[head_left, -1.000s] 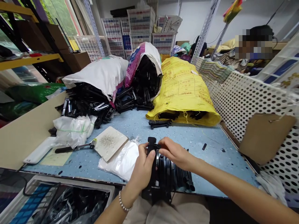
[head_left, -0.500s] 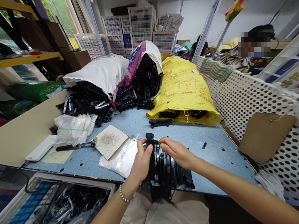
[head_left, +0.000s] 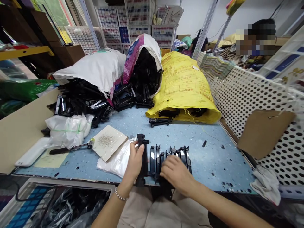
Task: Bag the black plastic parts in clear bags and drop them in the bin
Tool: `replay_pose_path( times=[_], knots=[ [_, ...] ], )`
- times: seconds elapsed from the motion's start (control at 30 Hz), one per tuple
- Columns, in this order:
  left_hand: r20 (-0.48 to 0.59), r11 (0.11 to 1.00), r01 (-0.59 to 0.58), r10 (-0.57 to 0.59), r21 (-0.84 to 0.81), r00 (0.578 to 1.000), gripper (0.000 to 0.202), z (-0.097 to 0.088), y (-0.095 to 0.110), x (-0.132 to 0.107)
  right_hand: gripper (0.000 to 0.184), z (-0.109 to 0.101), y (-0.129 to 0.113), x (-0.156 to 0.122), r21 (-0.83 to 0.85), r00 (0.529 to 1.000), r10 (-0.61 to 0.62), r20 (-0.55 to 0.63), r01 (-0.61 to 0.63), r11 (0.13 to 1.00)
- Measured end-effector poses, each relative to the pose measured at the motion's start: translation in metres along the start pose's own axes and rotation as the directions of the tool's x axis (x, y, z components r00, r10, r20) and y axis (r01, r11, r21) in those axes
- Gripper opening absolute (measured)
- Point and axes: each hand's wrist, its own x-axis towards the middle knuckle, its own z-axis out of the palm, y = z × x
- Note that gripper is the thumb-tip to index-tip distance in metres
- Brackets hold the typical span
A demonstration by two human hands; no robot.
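A long black plastic part (head_left: 144, 160) stands nearly lengthwise to me at the table's front edge, with a short crosspiece at its far end. My left hand (head_left: 135, 160) is closed around it, thumb on top. To its right lies a row of several slim black plastic strips (head_left: 152, 160), side by side. My right hand (head_left: 174, 172) rests low over the middle of this row, its fingers curled down among the strips. Its fingertips are hidden, so what they pinch cannot be made out.
Black parts spill from white sacks (head_left: 92, 66) at the back; a yellow sack (head_left: 182, 85) stands beside them. At left lie a screwdriver-like tool (head_left: 71, 148), a speckled square board (head_left: 108, 142) and plastic bags (head_left: 68, 128). A perforated white panel (head_left: 232, 91) borders the right; a person sits beyond.
My right hand has left the crosspiece at the part's far end and come down onto the row of strips. My left hand still holds its part. The view has shifted slightly.
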Motion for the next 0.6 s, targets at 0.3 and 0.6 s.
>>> replay_pose_path(
  times=[0.3,0.6],
  knots=[
    [-0.113,0.993,-0.104,0.110,0.051,0.988,0.044,0.035,-0.062,0.027,0.045,0.009,0.068,-0.024,0.052,0.884,0.440,0.157,-0.453,0.890],
    [-0.172,0.890,-0.039,-0.045,-0.454,0.984,0.051,0.040,-0.029,-0.023,0.069,-0.014,-0.032,-0.011,0.705,0.843,0.429,0.325,-0.518,0.483]
  ],
)
